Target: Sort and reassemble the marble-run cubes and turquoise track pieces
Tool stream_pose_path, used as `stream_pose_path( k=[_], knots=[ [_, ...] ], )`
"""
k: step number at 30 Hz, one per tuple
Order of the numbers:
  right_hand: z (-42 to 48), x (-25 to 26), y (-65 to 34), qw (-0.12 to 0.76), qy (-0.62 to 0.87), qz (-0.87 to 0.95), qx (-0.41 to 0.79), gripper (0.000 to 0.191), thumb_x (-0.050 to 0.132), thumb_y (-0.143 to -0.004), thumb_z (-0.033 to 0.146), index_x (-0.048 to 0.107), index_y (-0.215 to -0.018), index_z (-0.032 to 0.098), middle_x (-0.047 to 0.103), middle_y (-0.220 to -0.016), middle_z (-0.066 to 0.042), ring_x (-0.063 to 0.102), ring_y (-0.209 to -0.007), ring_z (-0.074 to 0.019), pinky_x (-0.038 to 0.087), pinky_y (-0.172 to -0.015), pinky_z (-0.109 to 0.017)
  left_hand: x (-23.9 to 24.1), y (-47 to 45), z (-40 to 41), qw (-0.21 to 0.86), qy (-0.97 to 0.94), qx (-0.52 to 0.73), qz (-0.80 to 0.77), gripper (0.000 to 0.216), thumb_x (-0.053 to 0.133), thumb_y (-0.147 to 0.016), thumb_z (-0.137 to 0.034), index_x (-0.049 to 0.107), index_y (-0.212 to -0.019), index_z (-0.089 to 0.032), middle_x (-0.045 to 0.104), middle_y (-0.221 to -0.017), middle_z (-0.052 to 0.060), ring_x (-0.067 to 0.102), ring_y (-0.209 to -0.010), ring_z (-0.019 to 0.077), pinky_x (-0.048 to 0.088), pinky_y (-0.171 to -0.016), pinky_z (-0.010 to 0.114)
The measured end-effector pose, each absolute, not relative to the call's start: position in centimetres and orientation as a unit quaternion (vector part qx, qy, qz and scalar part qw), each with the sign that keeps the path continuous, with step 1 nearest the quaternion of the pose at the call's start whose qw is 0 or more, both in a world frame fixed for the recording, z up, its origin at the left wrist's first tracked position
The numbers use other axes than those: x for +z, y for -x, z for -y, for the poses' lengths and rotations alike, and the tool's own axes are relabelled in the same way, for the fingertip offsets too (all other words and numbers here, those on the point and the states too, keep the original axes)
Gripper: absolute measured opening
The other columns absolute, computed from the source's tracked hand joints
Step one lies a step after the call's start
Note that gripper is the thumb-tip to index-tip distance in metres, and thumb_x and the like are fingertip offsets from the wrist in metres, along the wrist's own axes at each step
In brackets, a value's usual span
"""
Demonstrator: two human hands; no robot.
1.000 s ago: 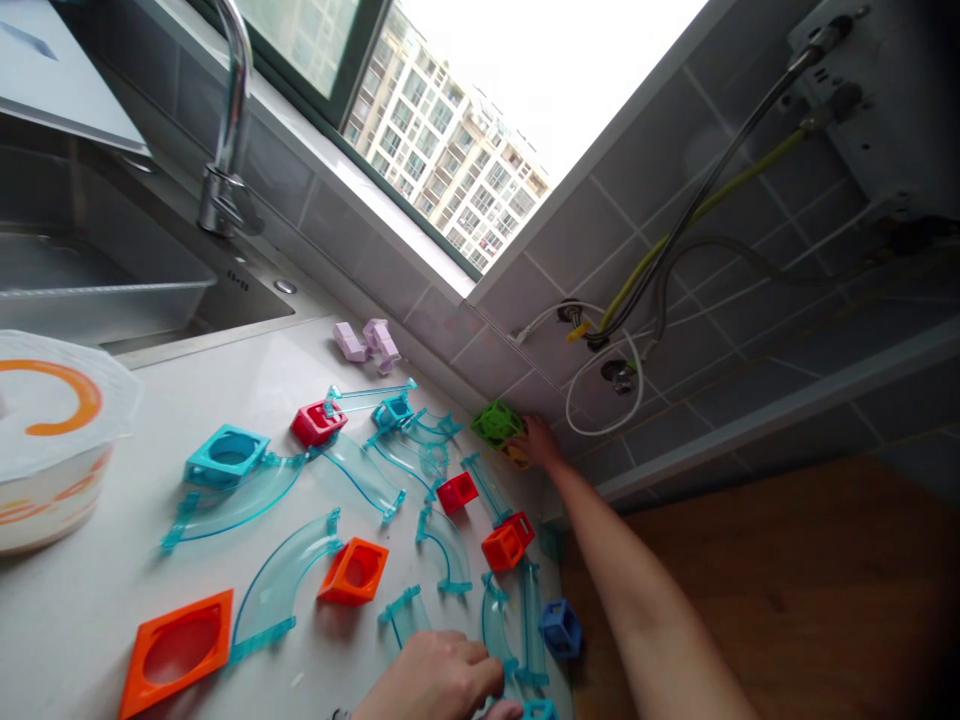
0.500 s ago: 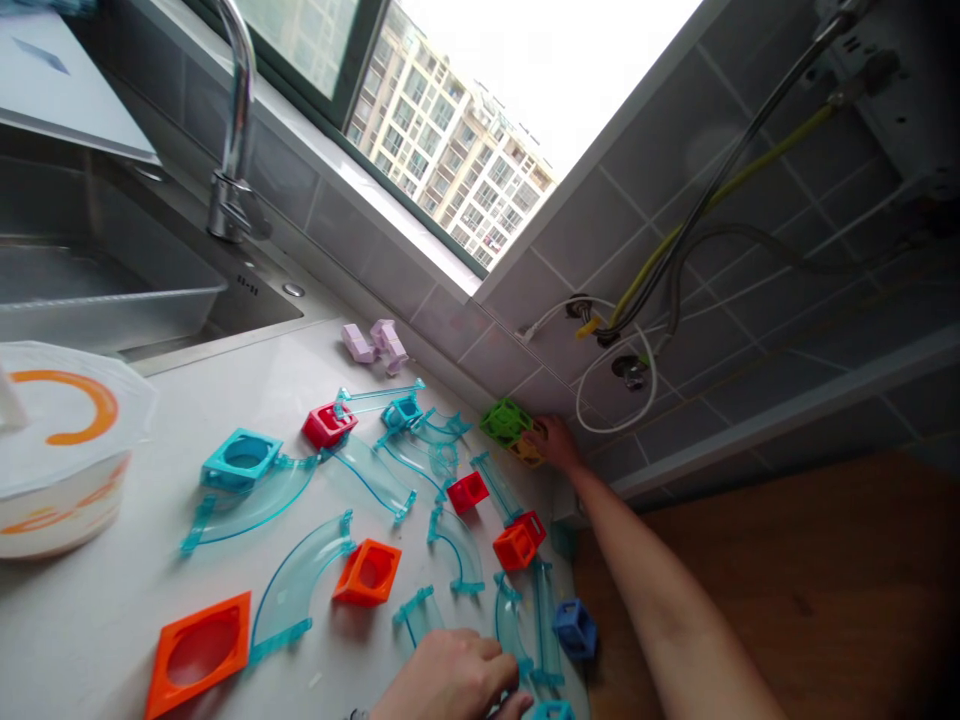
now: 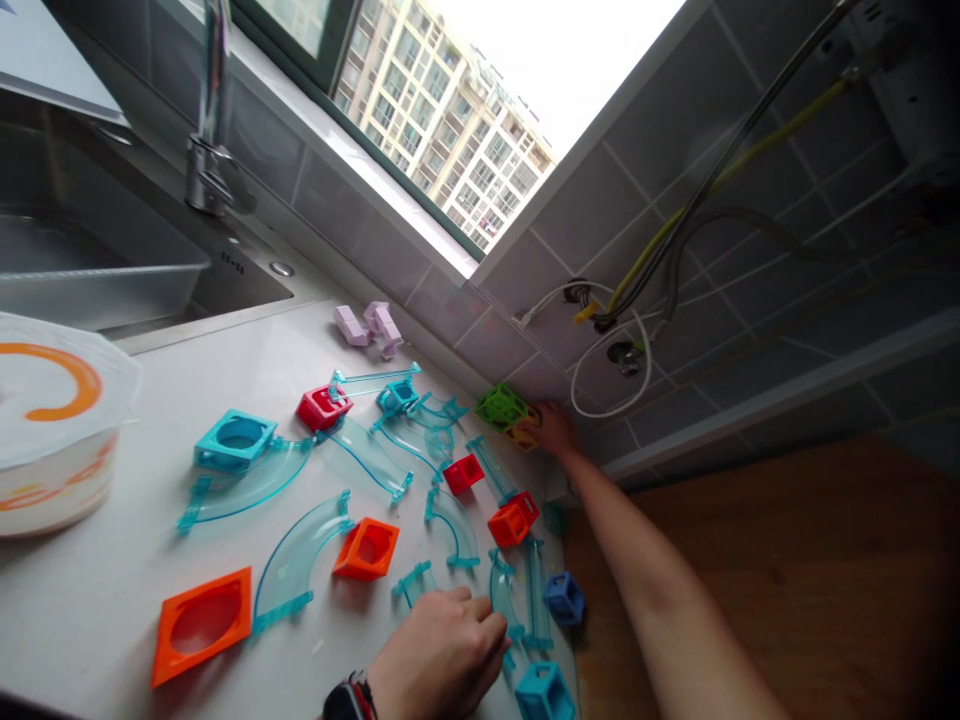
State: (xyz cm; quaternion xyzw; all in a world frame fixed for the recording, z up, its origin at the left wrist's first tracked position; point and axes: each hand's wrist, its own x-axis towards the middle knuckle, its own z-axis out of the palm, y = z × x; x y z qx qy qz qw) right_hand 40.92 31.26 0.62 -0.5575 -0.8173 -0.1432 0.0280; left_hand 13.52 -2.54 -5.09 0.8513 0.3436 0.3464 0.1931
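My right hand (image 3: 553, 432) reaches to the counter's back corner, its fingers on a yellow cube block (image 3: 523, 430) that touches a green cube block (image 3: 501, 408). My left hand (image 3: 452, 640), with a watch (image 3: 349, 698) at its wrist, is low over the counter, fingers curled; whatever they hold is hidden. Around it lie a short clear-blue track piece (image 3: 412, 582), a curved track piece (image 3: 504, 592) and a teal cube block (image 3: 544, 690). Farther left are an orange cube block (image 3: 367, 549), a larger orange block (image 3: 166, 640) and a curved track (image 3: 289, 570).
Red blocks (image 3: 463, 473) and more clear-blue tracks (image 3: 367, 455) are spread over the white counter (image 3: 112, 620). A blue cube block (image 3: 564, 598) sits by the right edge. Pale purple pieces (image 3: 381, 328) lie near the wall. A lidded tub (image 3: 60, 480) and a sink (image 3: 247, 285) are at left.
My left hand has moved a little left and its fingers look more curled, showing more of the teal block. My right hand stays at the yellow block. The view has shifted slightly.
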Motion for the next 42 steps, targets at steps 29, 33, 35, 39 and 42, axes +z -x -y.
stream_pose_path(
  k=[29, 33, 35, 39, 42],
  knots=[
    [0.6, 1.4, -37.0, 0.343, 0.644, 0.682, -0.06, 0.028, 0.056, -0.099, 0.039, 0.073, -0.112, 0.021, 0.075, -0.112, -0.012, 0.07, -0.107, -0.026, 0.056, -0.096, -0.037, -5.7, -11.2, 2.3, 0.143, -0.788, 0.467, -0.375, 0.024, 0.052, -0.103, -0.026, 0.066, -0.084, -0.022, 0.07, -0.082, 0.006, 0.064, -0.087, 0.0243, 0.051, -0.079, 0.037],
    [3.9, 0.4, -39.5, 0.327, 0.692, 0.641, -0.053, 0.026, 0.057, -0.097, 0.032, 0.073, -0.114, 0.021, 0.074, -0.115, -0.012, 0.069, -0.108, -0.0278, 0.055, -0.096, -0.039, -5.9, -11.5, 2.0, 0.144, -0.795, 0.457, -0.37, 0.025, 0.053, -0.103, -0.029, 0.067, -0.084, -0.022, 0.071, -0.082, 0.006, 0.065, -0.084, 0.0239, 0.052, -0.078, 0.037],
    [4.5, -0.4, -40.4, 0.306, 0.712, 0.63, -0.045, 0.026, 0.059, -0.095, 0.028, 0.074, -0.116, 0.023, 0.074, -0.115, -0.012, 0.07, -0.108, -0.0285, 0.054, -0.097, -0.039, -6.0, -11.6, 1.8, 0.143, -0.798, 0.453, -0.371, 0.026, 0.053, -0.103, -0.03, 0.067, -0.083, -0.022, 0.07, -0.082, 0.006, 0.065, -0.084, 0.0238, 0.052, -0.078, 0.036],
    [4.3, -2.2, -41.1, 0.273, 0.733, 0.623, -0.027, 0.034, 0.059, -0.094, 0.021, 0.071, -0.126, 0.023, 0.071, -0.124, -0.014, 0.068, -0.116, -0.0284, 0.052, -0.101, -0.037, -6.1, -11.6, 1.8, 0.135, -0.8, 0.441, -0.384, 0.028, 0.052, -0.104, -0.032, 0.067, -0.083, -0.021, 0.07, -0.084, 0.007, 0.065, -0.085, 0.024, 0.052, -0.078, 0.036],
    [3.6, -3.1, -41.2, 0.264, 0.739, 0.62, -0.02, 0.039, 0.063, -0.091, 0.016, 0.069, -0.13, 0.02, 0.069, -0.132, -0.017, 0.064, -0.124, -0.0305, 0.049, -0.106, -0.038, -6.2, -11.6, 1.8, 0.123, -0.802, 0.432, -0.394, 0.029, 0.051, -0.104, -0.033, 0.066, -0.083, -0.021, 0.07, -0.086, 0.008, 0.066, -0.087, 0.024, 0.052, -0.078, 0.036]
  ],
)
